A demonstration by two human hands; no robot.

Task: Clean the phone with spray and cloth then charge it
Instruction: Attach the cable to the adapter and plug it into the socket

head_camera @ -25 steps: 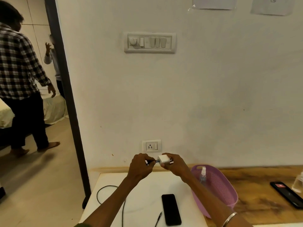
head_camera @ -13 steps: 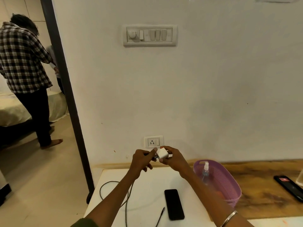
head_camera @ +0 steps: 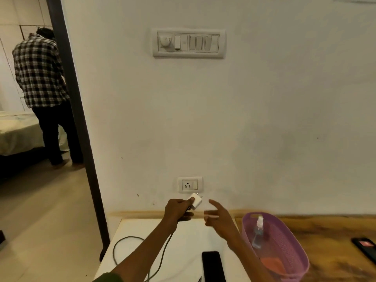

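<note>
Item: white charger (head_camera: pixel 194 202), pinched in my left hand (head_camera: pixel 176 211) below wall socket (head_camera: pixel 190 185); right hand (head_camera: pixel 217 215) beside it, fingers spread, empty. Nearby: phone (head_camera: pixel 213 266), cable (head_camera: pixel 124 249), purple basket (head_camera: pixel 289 239) holding spray bottle (head_camera: pixel 258 231).

Phone (head_camera: pixel 213 266) cut off at bottom edge; cable (head_camera: pixel 130 239) partly hidden behind left forearm.

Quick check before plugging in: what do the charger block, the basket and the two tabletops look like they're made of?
Charger block: smooth white plastic with metal-looking pins, held in the left hand.
Basket: purple plastic, judging by its moulded lattice walls.
White tabletop: flat, matte, likely laminate or painted board.
Wooden tabletop: visible grain with a slight sheen; solid wood or veneer, can't tell which.
</note>
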